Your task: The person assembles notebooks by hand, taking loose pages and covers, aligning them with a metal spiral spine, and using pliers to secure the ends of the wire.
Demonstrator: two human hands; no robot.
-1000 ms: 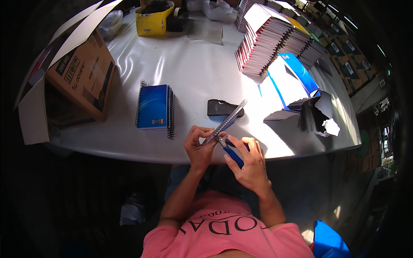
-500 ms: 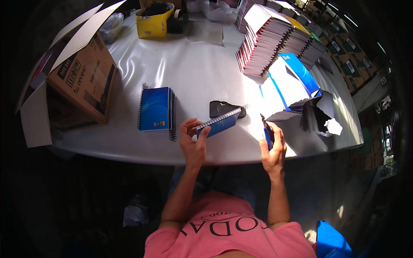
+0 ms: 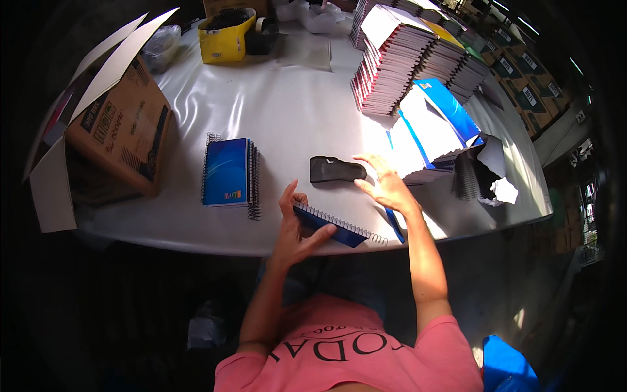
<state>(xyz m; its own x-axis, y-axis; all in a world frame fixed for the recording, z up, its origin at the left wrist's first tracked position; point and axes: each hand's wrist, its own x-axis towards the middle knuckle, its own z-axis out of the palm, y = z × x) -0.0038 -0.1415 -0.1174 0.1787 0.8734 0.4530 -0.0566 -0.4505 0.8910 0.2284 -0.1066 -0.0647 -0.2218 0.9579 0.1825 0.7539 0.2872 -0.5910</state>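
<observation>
My left hand (image 3: 297,228) holds a blue spiral-bound notebook (image 3: 332,228) tilted at the table's front edge, thumb on its cover. From the notebook's right end a length of wire coil sticks out past the cover. My right hand (image 3: 386,187) is open, thumb and fingers apart around the right end of a black oblong object (image 3: 336,170); whether it touches it I cannot tell. Below that wrist lies a blue-handled hand tool (image 3: 394,226), partly covered by the arm. To the left lie stacked blue spiral notebooks (image 3: 226,173).
An open cardboard box (image 3: 124,130) stands at the left. Tall stacks of bound books (image 3: 392,62) and a pile of blue-covered pages (image 3: 428,130) fill the right side. Torn paper (image 3: 503,191) lies near the right edge. A yellow container (image 3: 225,39) sits at the back.
My right hand has let go of the blue-handled tool, now on the table, and moved to the black object. The left hand has brought the notebook closer and turned its coil end downward.
</observation>
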